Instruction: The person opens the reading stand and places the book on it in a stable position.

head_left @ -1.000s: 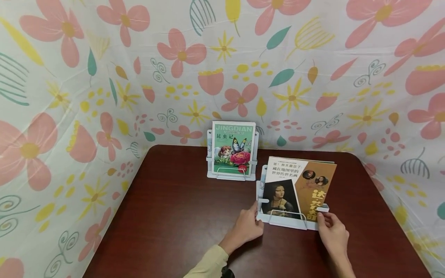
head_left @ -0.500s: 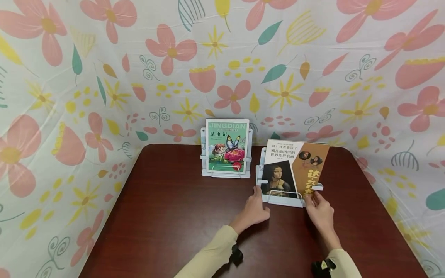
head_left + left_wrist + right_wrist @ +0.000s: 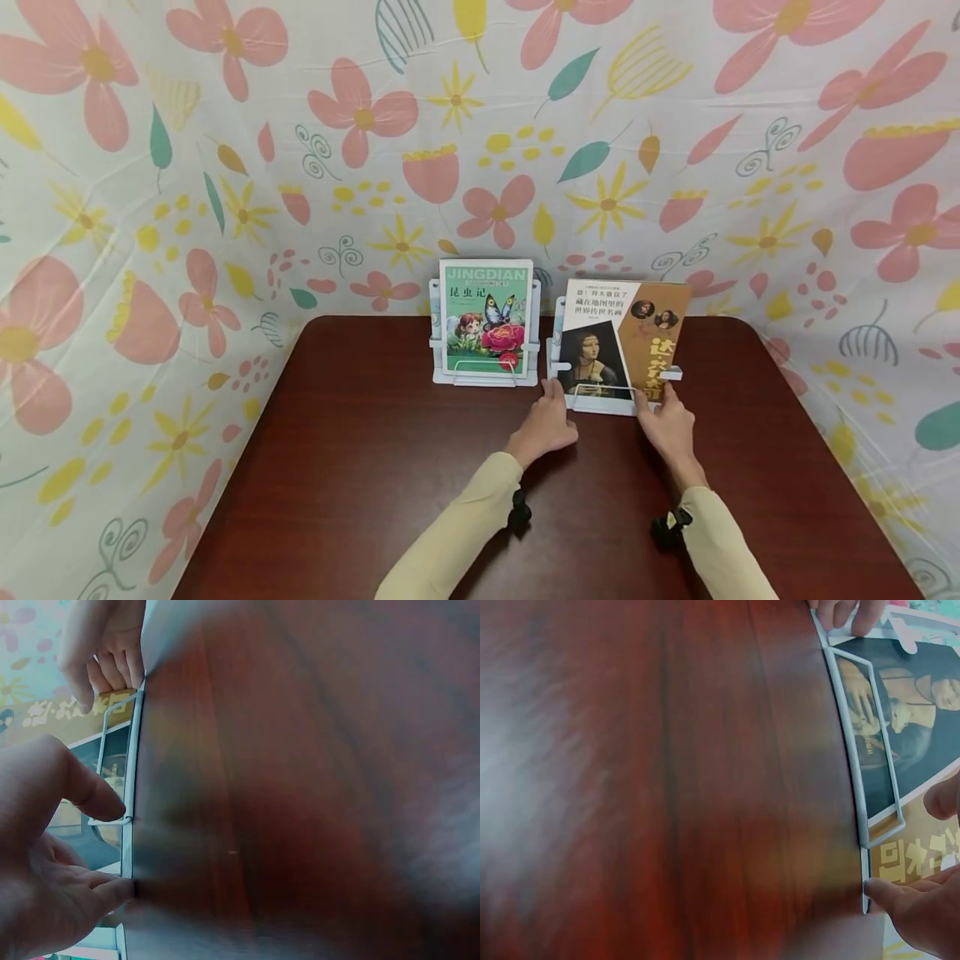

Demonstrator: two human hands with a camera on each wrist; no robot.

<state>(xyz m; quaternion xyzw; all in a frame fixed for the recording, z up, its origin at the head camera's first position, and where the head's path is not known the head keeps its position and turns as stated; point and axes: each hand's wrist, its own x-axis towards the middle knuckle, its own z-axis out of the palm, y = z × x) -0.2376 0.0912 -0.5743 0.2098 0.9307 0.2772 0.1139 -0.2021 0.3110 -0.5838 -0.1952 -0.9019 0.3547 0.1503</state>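
A white book stand (image 3: 603, 407) holds a picture book (image 3: 643, 333) with a white and brown cover and a painted portrait. A wire bar (image 3: 889, 742) crosses the book's lower front. My left hand (image 3: 546, 423) grips the stand's lower left corner; in the left wrist view its thumb (image 3: 105, 799) is by the wire and its fingertips are at the base edge. At the lower right corner my right hand (image 3: 670, 425) holds the stand, a fingertip (image 3: 881, 891) at the end of the base and the thumb in front of the cover.
Just left of it, a second white stand (image 3: 480, 382) holds a green book (image 3: 461, 325) with a butterfly and a girl on the cover. Both stand near the back edge of the dark red wooden table (image 3: 375, 483). A flowered cloth (image 3: 352, 217) hangs behind.
Both hands have slid the stand with the portrait book back and to the left, toward the table's rear edge. It now stands close beside the green book's stand.
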